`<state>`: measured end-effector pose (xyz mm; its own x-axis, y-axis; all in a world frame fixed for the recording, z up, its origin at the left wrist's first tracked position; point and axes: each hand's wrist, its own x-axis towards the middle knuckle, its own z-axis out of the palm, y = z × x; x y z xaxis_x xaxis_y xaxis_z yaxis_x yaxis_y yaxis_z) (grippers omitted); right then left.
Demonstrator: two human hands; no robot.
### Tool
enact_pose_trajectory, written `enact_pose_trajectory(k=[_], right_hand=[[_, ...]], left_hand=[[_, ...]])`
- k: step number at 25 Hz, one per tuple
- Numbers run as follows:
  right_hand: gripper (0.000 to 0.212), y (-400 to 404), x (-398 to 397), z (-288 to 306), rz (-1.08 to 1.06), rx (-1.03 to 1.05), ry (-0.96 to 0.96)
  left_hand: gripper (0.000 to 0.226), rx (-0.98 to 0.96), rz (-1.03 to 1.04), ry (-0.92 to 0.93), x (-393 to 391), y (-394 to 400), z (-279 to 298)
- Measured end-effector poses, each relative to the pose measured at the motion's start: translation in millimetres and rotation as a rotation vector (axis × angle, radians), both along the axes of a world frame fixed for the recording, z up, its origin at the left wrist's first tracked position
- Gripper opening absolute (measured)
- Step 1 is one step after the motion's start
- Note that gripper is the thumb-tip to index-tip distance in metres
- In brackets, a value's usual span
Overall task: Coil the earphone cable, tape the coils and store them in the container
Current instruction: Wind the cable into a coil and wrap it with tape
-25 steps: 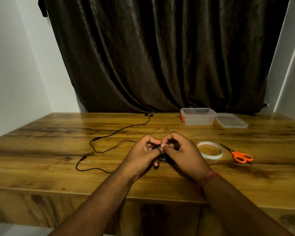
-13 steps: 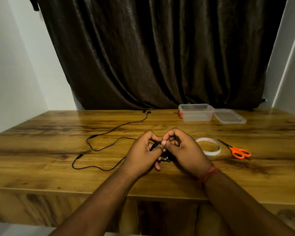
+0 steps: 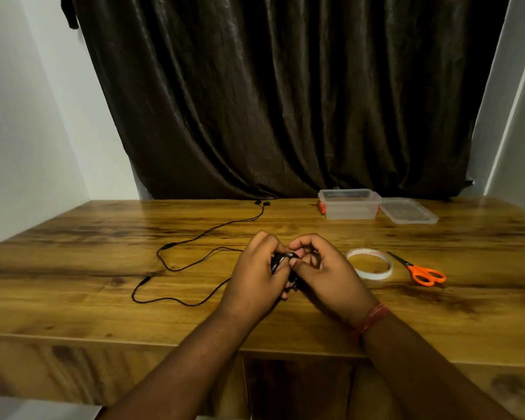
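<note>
My left hand [image 3: 256,278] and my right hand [image 3: 325,272] meet over the middle of the wooden table [image 3: 73,298], both pinching a small black coil of earphone cable [image 3: 281,259] held between the fingers. The loose part of the black cable [image 3: 176,269] trails left across the table in loops and runs back to the two earbuds [image 3: 262,203] near the curtain. A roll of clear tape [image 3: 370,263] lies flat just right of my right hand. The clear plastic container [image 3: 349,204] stands open at the back right, its lid [image 3: 408,211] beside it.
Orange-handled scissors [image 3: 419,269] lie right of the tape roll. A dark curtain [image 3: 285,101] hangs behind the table, with white walls on both sides. The table's front edge runs below my wrists.
The loose cable's near loop has been drawn closer to my hands as more of it is wound onto the coil. The hands stay in the same spot.
</note>
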<state>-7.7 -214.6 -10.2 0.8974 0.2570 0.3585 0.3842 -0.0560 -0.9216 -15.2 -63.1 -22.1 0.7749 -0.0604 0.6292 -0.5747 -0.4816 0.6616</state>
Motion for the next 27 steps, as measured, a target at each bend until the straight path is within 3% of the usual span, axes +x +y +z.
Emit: enact_pose_trajectory(k=[10,15,27], right_hand=[[0.022,-5.5,8.4,-0.2,0.212,0.412,0.39],[0.009,-8.8,13.4,-4.2,0.103,0.425,0.338],[0.02,-9.9,17.5,-8.6,0.003,0.402,0.176]], left_hand=[[0.017,0.049,-0.034,-0.031,-3.7,-1.6,0.4],[0.014,0.049,-0.142,0.051,-6.3,-3.6,0.1],[0.008,-0.112,-0.159,0.284,-5.5,-6.5,-0.2]])
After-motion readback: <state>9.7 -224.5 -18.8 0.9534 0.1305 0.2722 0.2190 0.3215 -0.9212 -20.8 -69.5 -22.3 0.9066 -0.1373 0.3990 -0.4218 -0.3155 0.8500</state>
